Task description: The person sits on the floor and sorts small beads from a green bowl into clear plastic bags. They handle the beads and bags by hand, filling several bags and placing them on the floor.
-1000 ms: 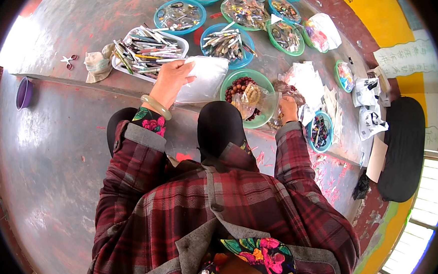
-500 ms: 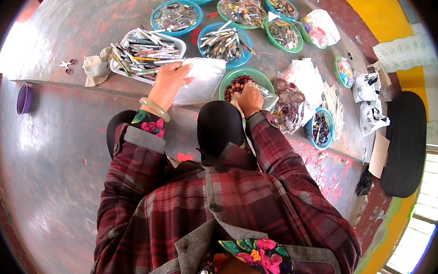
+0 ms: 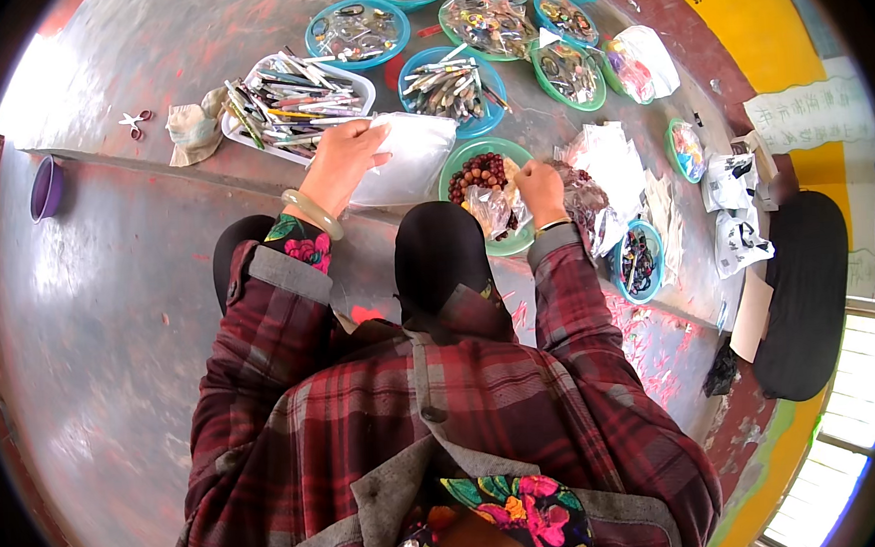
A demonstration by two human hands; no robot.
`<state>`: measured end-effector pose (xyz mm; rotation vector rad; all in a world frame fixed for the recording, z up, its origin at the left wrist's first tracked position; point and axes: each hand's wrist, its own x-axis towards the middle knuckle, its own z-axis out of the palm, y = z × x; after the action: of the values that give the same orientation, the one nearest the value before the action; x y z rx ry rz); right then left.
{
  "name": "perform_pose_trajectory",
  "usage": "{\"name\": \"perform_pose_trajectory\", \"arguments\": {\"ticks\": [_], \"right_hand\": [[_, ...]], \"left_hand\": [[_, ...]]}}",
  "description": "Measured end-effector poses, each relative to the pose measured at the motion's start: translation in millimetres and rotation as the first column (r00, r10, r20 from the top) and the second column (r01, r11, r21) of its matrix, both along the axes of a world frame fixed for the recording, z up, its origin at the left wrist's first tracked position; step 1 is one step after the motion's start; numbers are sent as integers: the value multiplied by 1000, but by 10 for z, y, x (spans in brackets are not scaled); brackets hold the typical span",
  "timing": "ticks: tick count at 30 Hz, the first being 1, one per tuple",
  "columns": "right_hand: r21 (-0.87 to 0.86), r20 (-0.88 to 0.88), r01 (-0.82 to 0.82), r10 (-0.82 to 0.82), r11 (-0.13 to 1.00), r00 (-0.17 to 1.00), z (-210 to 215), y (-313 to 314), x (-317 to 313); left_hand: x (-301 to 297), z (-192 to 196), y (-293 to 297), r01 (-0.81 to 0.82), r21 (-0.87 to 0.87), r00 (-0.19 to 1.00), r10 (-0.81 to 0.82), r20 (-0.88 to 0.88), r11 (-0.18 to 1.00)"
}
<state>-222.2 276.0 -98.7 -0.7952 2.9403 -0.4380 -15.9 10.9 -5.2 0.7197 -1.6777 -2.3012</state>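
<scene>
My left hand [image 3: 344, 164] is closed on the edge of a clear plastic bag [image 3: 406, 160], which lies flat in front of my knee. Several bags could be stacked there; I cannot tell. To its right stands a green bowl [image 3: 449, 183] with dark red and brown bead bracelets [image 3: 479, 175] and a crumpled clear plastic packet [image 3: 496, 212]. Over the bowl's right rim, my right hand [image 3: 543, 189] has its fingers curled together. Whatever they hold, if anything, is hidden. Brown clear wrapping [image 3: 583, 199] lies just right of that hand.
A white basket of pens [image 3: 359, 81] and a blue bowl of pens [image 3: 493, 122] stand ahead. Farther off are several bowls of small wrapped goods [image 3: 358, 33]. Scissors [image 3: 135, 124] and a cloth pouch [image 3: 194, 133] lie left. A small blue basket [image 3: 627, 295] and white bags [image 3: 741, 240] are right.
My right hand has moved right, from over the beads to the bowl's right rim, uncovering the plastic packet. My left hand keeps its hold on the clear bag.
</scene>
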Motion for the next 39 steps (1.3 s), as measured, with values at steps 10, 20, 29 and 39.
{"name": "perform_pose_trajectory", "arguments": {"ticks": [10, 20, 29, 39], "right_hand": [[-119, 59, 42, -35, 992, 998, 322, 133, -199], [9, 85, 86, -86, 996, 993, 190, 202, -182], [245, -364, -148, 232, 958, 902, -94, 320, -134], [136, -440, -219, 257, 966, 860, -51, 305, -131]], "left_hand": [[-7, -31, -8, 4, -3, 1000, -4, 8, 1000], [8, -6, 0, 0, -9, 1000, 0, -1, 1000], [11, -9, -6, 14, -6, 1000, -14, -5, 1000], [-18, -39, 9, 1, -2, 1000, -1, -5, 1000]]}}
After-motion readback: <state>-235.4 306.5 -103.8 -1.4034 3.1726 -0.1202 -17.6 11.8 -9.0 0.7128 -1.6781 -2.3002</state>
